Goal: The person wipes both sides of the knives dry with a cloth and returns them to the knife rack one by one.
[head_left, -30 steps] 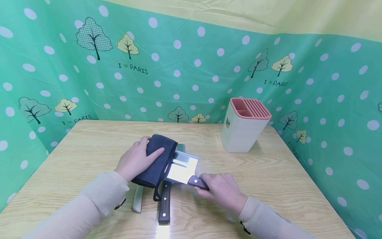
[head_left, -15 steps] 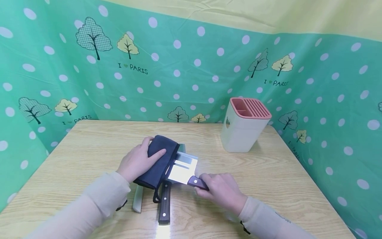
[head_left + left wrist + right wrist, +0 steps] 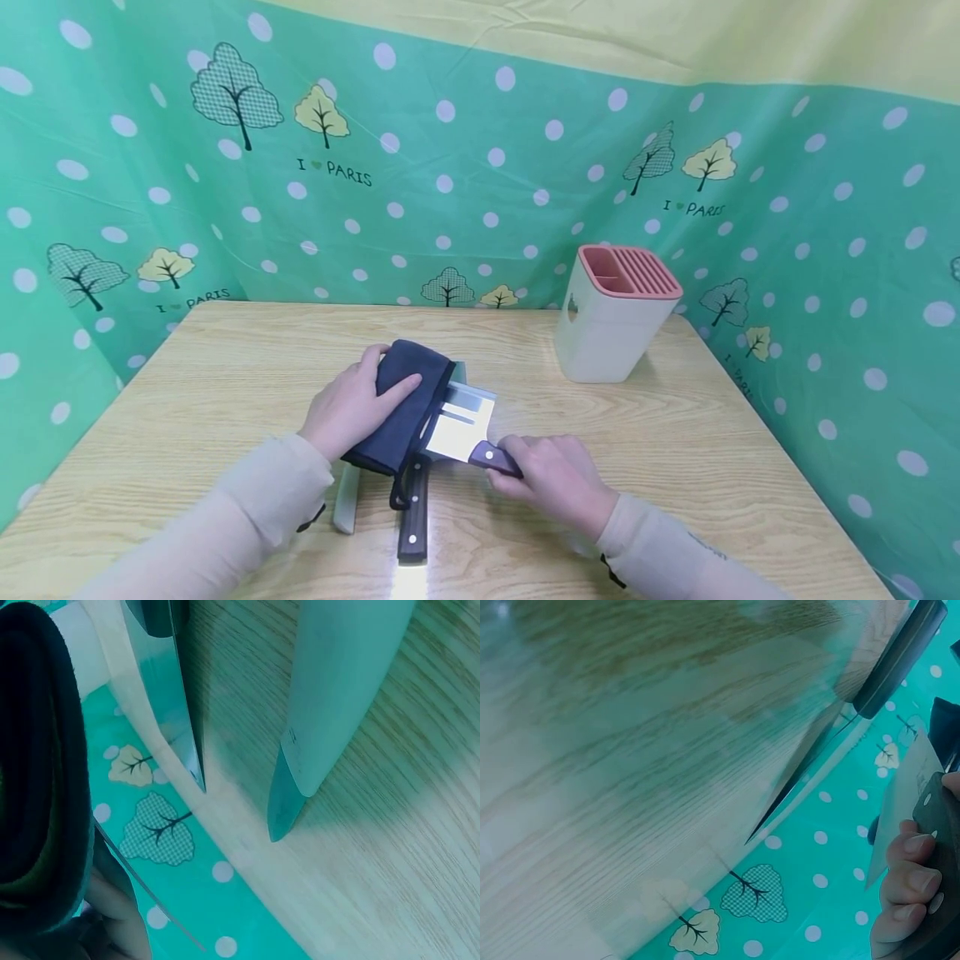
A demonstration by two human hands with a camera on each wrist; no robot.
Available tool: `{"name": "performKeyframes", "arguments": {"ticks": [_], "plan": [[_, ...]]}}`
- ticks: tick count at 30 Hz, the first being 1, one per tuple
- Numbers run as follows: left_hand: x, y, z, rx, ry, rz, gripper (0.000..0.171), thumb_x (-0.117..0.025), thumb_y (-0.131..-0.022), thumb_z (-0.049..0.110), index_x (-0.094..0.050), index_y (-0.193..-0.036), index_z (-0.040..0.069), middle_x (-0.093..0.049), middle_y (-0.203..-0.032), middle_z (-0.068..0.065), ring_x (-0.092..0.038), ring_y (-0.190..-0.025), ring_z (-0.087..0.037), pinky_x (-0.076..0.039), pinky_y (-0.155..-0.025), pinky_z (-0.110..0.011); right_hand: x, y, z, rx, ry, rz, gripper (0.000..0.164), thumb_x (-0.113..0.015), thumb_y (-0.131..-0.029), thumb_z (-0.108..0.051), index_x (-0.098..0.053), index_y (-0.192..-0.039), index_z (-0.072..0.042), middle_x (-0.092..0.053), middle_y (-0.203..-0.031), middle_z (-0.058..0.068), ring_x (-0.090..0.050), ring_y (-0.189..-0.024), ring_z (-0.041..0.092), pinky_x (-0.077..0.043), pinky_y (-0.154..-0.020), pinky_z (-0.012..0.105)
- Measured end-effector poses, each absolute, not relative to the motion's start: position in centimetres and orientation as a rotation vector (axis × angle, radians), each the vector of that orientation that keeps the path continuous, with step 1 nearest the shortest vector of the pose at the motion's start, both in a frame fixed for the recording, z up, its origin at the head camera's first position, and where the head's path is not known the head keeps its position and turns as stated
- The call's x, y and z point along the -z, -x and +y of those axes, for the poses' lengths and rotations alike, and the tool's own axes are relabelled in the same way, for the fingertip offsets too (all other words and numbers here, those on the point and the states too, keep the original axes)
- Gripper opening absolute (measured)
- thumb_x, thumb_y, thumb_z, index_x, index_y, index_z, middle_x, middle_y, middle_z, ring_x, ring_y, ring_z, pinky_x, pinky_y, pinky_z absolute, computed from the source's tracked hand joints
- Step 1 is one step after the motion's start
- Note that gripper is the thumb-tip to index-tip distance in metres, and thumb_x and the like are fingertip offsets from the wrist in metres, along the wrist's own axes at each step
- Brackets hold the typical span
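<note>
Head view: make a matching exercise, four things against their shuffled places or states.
1. knife with black riveted handle
2. folded navy cloth
3. white holder with pink slotted top
4. broad steel cleaver with dark purple handle

A. far right on the wooden table
B. gripped by the right hand
C. held by the left hand
D. unheld, between the hands

Pairs: 1-D, 2-C, 3-A, 4-B
</note>
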State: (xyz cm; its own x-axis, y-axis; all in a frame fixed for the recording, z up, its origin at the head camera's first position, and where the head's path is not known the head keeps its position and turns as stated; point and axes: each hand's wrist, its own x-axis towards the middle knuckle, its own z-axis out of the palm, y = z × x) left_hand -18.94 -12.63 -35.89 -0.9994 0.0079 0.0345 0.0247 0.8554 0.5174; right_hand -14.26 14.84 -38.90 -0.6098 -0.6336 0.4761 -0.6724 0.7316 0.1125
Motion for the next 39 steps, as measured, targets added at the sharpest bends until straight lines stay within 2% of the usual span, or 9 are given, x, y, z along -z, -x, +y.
{"name": "performKeyframes", "arguments": {"ticks": [10, 20, 28, 39], "plan": [[35.7, 18.9, -12.2, 0.844, 0.029, -2.989, 0.084, -0.040, -0.079, 0.074, -0.030, -0.141, 0.019, -0.058, -0.119, -0.017, -0.055, -0.084, -0.025, -0.037, -0.055, -0.029, 39.0, 14.3, 14.8, -0.113, -1.011, -2.401, 0.025, -0.066, -0.075, -0.043, -0.055, -0.076, -0.021, -0.043, -0.052, -0.016, -0.029, -0.041, 0.000, -0.012, -0.037, 0.016], [35.5, 18.6, -11.6, 0.819, 0.051, -2.978, 0.082, -0.041, -0.079, 0.074, -0.032, -0.141, 0.020, -0.056, -0.122, -0.016, -0.057, -0.092, -0.026, -0.039, -0.058, -0.030, 39.1, 14.3, 14.7, -0.119, -1.019, -2.380, 0.026, -0.066, -0.076, -0.044, -0.054, -0.076, -0.021, -0.045, -0.052, -0.015, -0.031, -0.041, 0.000, -0.013, -0.037, 0.016], [35.4, 18.5, -11.1, 0.820, 0.052, -2.992, 0.081, -0.042, -0.079, 0.074, -0.032, -0.141, 0.022, -0.057, -0.116, -0.016, -0.054, -0.082, -0.024, -0.036, -0.052, -0.029, 39.2, 14.3, 14.5, -0.126, -1.019, -2.387, 0.026, -0.066, -0.076, -0.045, -0.055, -0.076, -0.021, -0.048, -0.053, -0.015, -0.031, -0.041, 0.000, -0.013, -0.037, 0.016], [35.5, 18.4, -10.7, 0.823, 0.077, -2.989, 0.080, -0.044, -0.080, 0.072, -0.032, -0.140, 0.022, -0.060, -0.113, -0.014, -0.052, -0.079, -0.024, -0.036, -0.050, -0.030, 39.1, 14.1, 14.3, -0.144, -1.018, -2.396, 0.025, -0.066, -0.076, -0.044, -0.055, -0.077, -0.021, -0.048, -0.054, -0.016, -0.031, -0.041, 0.000, -0.013, -0.037, 0.016]]}}
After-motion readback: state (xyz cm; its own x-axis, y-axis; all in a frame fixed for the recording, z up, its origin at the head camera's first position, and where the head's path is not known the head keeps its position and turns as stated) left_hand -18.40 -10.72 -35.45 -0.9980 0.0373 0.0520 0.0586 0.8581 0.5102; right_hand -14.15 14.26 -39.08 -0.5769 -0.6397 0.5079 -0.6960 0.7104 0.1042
